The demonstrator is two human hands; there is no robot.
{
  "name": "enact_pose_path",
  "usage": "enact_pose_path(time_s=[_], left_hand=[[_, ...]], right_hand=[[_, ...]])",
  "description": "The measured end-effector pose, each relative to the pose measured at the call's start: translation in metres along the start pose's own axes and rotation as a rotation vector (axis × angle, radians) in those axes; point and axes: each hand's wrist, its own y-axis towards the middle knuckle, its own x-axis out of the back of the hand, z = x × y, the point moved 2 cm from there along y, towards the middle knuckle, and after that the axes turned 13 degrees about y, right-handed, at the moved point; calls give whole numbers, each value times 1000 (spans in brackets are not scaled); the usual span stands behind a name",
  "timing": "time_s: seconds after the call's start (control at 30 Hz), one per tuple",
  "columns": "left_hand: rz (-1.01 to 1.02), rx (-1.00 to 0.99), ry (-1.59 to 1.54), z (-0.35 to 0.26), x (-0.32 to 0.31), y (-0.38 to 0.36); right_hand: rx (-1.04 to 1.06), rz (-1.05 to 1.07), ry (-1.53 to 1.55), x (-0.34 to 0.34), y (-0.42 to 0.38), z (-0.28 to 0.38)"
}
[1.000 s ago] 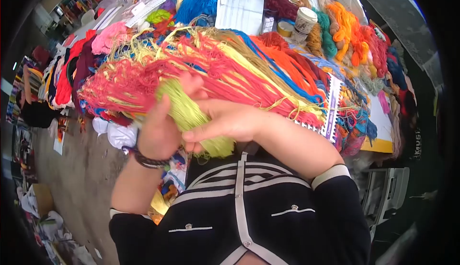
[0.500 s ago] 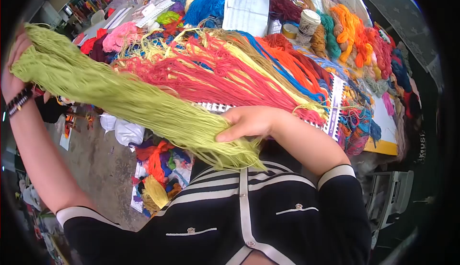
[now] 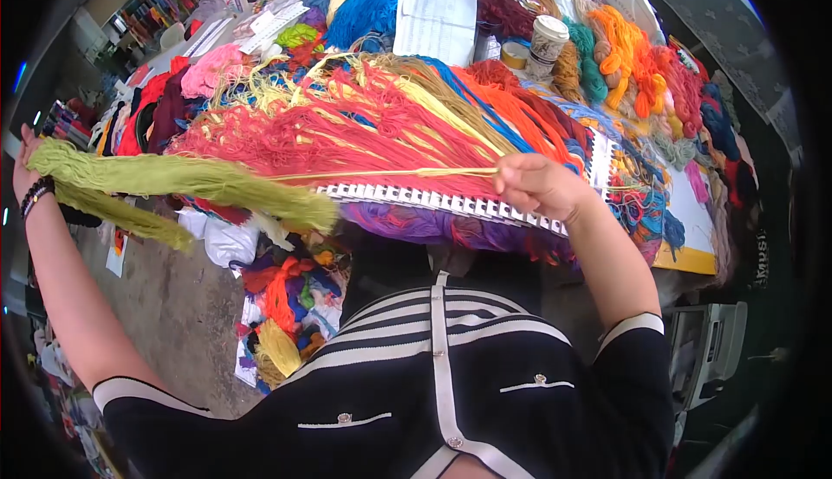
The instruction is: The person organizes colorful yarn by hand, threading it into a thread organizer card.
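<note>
A hank of lime-green yarn (image 3: 173, 176) hangs from my left hand (image 3: 31, 171), which is raised at the far left with a dark bead bracelet on the wrist. One end of the hank droops below, the other stretches to the right. My right hand (image 3: 544, 186) is closed in a pinch on a thin yellow-green strand of yarn (image 3: 390, 172), pulled taut from the hank. Below the strand runs a white notched strip (image 3: 433, 197) along the table's front edge. Red yarn (image 3: 329, 137) lies spread behind it.
Blue yarn (image 3: 381, 7), orange yarn (image 3: 628, 50) and other hanks cover the table. A white paper sheet (image 3: 436, 22), a paper cup (image 3: 548, 43) and a tape roll (image 3: 515, 55) sit among them. Mixed yarn (image 3: 282, 301) lies low at the left; a grey machine (image 3: 706, 353) stands right.
My right hand has let go of the hank's lower end and moved right and up, drawing out a strand. The hank's free end has swung left, and my left hand is slightly lower.
</note>
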Motion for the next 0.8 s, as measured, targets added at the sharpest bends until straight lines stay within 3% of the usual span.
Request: enact_pose_path(time_s=[0.1, 0.13, 0.23, 0.33, 0.43, 0.53, 0.67, 0.7, 0.8], left_hand=[[161, 105, -234, 32, 20, -4], [204, 125, -258, 42, 22, -8], [131, 191, -228, 70, 31, -27], [53, 244, -179, 95, 27, -63], [91, 288, -139, 92, -30, -160], [360, 270, -276, 43, -182, -329], [1004, 384, -598, 105, -222, -417], [869, 469, -434, 116, -238, -447], [881, 599, -368, 145, -283, -512]], right_hand=[[57, -301, -263, 9, -15, 8], [202, -318, -394, 21, -15, 4], [354, -483, -556, 46, -29, 10], [392, -616, -468, 54, -42, 14], [322, -601, -207, 48, -51, 12], [322, -285, -55, 28, -47, 11], [262, -63, 2, -12, -25, 5], [261, -30, 10, -25, -18, 5], [138, 136, 68, -50, -2, 5]])
